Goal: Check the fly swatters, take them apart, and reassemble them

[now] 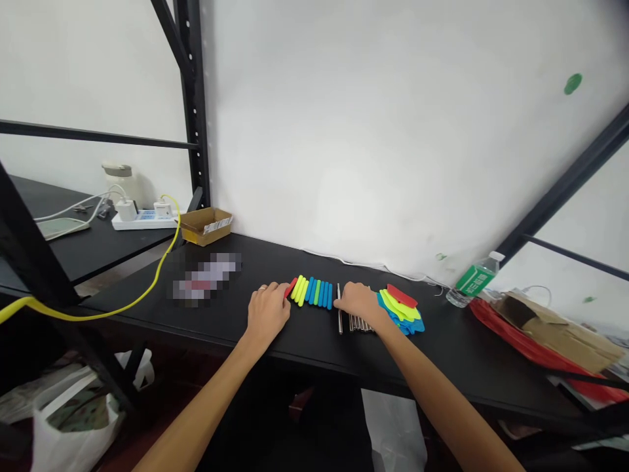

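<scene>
My left hand (268, 313) is on the black tabletop, fingers bent and together against a red plastic stick (291, 287). Right of that stick lie yellow sticks (301, 290) and a row of blue sticks (322, 294) with a green one among them. My right hand (361, 301) is curled palm down over several thin metal rods (360, 324). Its thumb reaches a separate metal rod (339, 313) beside the blue sticks. What its fingers hold is hidden. Just right of this hand is a stack of flat blue, yellow and red pieces (403, 309).
A water bottle (476, 280) leans at the right, by a red bag (511, 341) with cardboard (555, 328). At the left are a small open box (205, 226), a power strip (145, 220) and a yellow cable (160, 272) crossing the table edge. Black shelf posts (194, 98) frame the table.
</scene>
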Tool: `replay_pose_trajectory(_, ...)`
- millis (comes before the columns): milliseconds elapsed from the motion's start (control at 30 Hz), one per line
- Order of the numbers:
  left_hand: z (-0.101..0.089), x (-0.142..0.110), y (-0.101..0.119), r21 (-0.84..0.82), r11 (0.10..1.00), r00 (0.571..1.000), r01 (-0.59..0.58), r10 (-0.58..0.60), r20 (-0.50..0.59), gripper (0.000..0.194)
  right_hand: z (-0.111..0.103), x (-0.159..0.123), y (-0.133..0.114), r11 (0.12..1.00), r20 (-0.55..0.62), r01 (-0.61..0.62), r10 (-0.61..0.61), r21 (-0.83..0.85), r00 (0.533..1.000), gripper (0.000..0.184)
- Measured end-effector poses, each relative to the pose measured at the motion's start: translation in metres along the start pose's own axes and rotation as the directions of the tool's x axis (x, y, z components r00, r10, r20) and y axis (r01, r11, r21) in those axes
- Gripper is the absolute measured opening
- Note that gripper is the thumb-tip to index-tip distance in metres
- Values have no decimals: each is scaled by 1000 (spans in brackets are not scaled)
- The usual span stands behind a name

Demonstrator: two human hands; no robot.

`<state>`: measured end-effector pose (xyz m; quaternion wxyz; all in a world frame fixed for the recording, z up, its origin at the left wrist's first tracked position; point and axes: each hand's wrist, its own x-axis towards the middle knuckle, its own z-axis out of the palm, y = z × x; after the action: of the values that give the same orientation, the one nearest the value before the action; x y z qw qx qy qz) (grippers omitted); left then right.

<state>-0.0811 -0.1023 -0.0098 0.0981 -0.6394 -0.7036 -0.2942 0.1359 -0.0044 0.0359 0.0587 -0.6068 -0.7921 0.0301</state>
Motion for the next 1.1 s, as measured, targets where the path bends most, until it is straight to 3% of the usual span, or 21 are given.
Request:
replay_pose_trajectory(133, 1, 2, -4, -19, 997, 998, 70, -70, 3, 44, -3, 8, 12, 974, 47, -30, 20, 225, 999, 25)
replay_pose_trajectory(200, 1, 4, -10, -40, 995, 995, 94, -94, 22, 44, -6, 11, 26, 882, 80, -39, 2, 469, 997, 28)
replay_pose_trajectory(333, -2, 23, -27, -90, 987, 991, 136, -135, 18, 39, -8, 11, 64, 504, 55, -32, -31, 863, 998, 21)
replay_pose_trajectory(467, -4, 64, -27, -345, 929, 991, 132, -131, 26, 33, -6, 17, 86, 76, -123, 116, 99, 990, 987, 19)
replay_pose_trajectory(533, 2, 85, -12, -444, 895, 998, 41, -54, -17, 33, -4, 23, 87, -117, -161, 183, 176, 976, 971, 22)
replay_pose_trajectory(600, 14, 100, 9, -510, 852, 992, -121, 85, -93, 38, 0, 28, 83, -226, -172, 223, 223, 948, 960, 24)
replay_pose_trajectory(700, 35, 107, 37, -565, 799, 978, -206, 161, -129, 40, 7, 30, 77, -251, -189, 244, 223, 937, 956, 28)
replay_pose_trajectory(800, 48, 99, 50, -577, 784, 974, -227, 175, -146, 40, 12, 25, 73, -245, -182, 221, 174, 944, 968, 31)
replay_pose_trajectory(967, 41, 87, 46, -576, 788, 975, -217, 143, -172, 38, 11, 17, 70, -268, -152, 192, 165, 944, 975, 32)
replay_pose_trajectory(1100, 33, 86, 43, -569, 794, 975, -213, 135, -177, 37, 13, 17, 69, -232, -150, 181, 144, 956, 978, 33)
